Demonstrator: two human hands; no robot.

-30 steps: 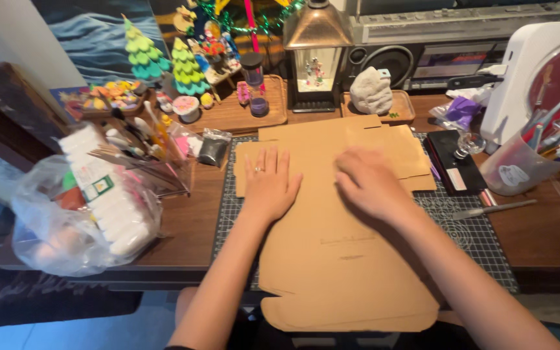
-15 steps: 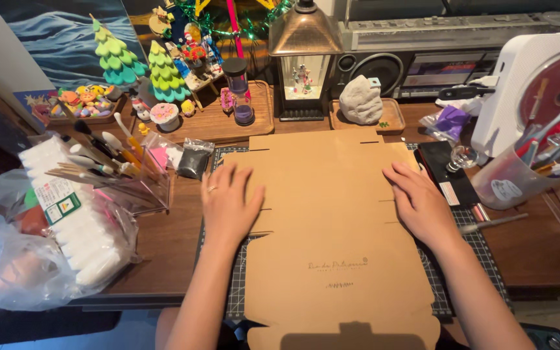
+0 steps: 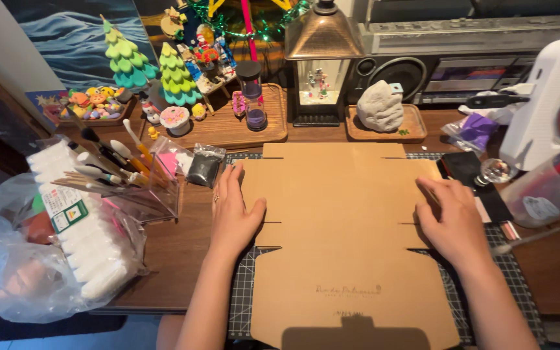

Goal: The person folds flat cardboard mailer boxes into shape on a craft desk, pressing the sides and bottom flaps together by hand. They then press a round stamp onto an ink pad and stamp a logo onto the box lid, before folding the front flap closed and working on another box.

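- A crumpled clear plastic bag (image 3: 14, 266) holding white foam pieces sits at the far left edge of the dark wooden tabletop (image 3: 183, 259).
- Just right of it stands a clear plastic holder (image 3: 140, 188) full of brushes and white-tipped sticks.
- The left hand (image 3: 234, 210) lies palm down with fingers stretched flat, gripping nothing; its fingers rest on the tabletop just beside the cardboard's left edge and its thumb overlaps that edge near a slit.
- A flat, unfolded brown cardboard box blank (image 3: 345, 240) with cut slits along both sides lies in the middle, on a dark green gridded cutting mat (image 3: 244, 291). It spans the gap between the two hands and reaches down to the near edge of the tabletop.
- The right hand (image 3: 452, 220) is also flat and open, palm pressing on the right flap of the cardboard, holding nothing.
- A clear plastic cup (image 3: 542, 194) with tools stands near, right of that hand.
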